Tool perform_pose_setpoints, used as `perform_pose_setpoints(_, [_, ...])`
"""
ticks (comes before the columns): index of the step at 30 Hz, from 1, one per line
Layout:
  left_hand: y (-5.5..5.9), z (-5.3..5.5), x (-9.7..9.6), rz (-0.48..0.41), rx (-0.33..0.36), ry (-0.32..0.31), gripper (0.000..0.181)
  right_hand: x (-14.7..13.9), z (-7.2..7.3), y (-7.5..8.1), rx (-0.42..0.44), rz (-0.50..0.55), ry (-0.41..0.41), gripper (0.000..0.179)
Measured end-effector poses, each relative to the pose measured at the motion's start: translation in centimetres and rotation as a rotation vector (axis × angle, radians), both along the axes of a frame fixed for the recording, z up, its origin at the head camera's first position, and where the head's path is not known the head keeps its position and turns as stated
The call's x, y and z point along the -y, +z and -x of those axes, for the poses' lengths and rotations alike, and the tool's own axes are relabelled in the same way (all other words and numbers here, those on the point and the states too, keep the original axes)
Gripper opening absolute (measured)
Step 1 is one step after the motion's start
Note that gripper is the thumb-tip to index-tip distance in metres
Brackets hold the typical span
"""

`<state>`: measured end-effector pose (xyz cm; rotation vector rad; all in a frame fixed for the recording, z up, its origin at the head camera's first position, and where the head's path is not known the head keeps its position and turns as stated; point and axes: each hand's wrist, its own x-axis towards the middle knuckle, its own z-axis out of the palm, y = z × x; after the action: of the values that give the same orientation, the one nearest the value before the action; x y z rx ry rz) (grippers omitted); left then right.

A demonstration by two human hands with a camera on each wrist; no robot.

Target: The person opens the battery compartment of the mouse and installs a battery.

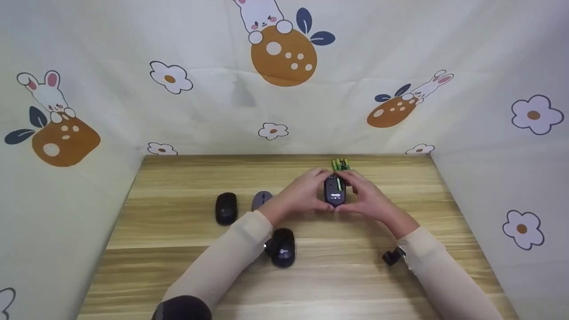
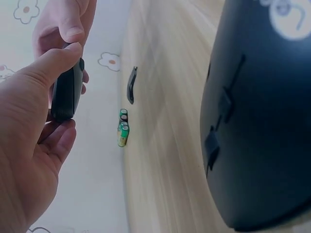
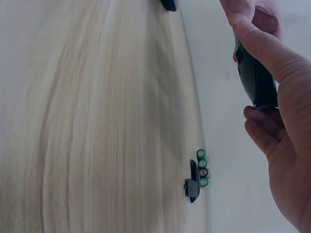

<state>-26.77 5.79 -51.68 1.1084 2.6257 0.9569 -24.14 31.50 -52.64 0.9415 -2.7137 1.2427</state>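
Between both hands is a black computer mouse (image 1: 334, 195), raised above the table with its underside facing up. A green battery (image 1: 339, 183) shows in its open battery slot. My left hand (image 1: 306, 191) grips the mouse's left side, thumb at the near end and fingers at the far end. On the opposite side my right hand (image 1: 366, 195) grips it the same way. Just beyond the hands, several green batteries (image 1: 339, 164) lie side by side. Close to them is a thin black piece (image 3: 193, 182), which looks like a battery cover.
To the left on the wooden table (image 1: 178, 262) lie a black mouse (image 1: 226, 208) and a grey mouse (image 1: 261, 200), partly behind the left forearm. Another black mouse (image 1: 284, 247) sits nearer, beside the left sleeve. Patterned cloth (image 1: 213, 106) encloses the back and sides.
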Motion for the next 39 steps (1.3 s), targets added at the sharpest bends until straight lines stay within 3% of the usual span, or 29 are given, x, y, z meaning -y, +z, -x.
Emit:
perform_pose_setpoints(8, [-0.7,1.1,-0.9,0.022,0.023,0.0,0.098,-0.6,1.4,-1.1,0.055,-0.019,-0.011,0.1])
perform_pose_setpoints(20, [-2.2,2.5,-1.7,0.084,-0.032,-0.009,0.087,-0.7,3.0,-2.5,0.062,-0.107,-0.037,0.1])
perform_pose_setpoints(30, [-2.5,2.8,-2.6,0.125,-0.01,0.016,0.086,-1.1,3.5,-3.1,0.082,-0.124,-0.043,0.1])
perform_pose_setpoints(39, [-2.5,2.8,-3.1,0.197,-0.03,0.001,0.084,-1.3,3.7,-3.8,0.07,-0.144,-0.028,0.099])
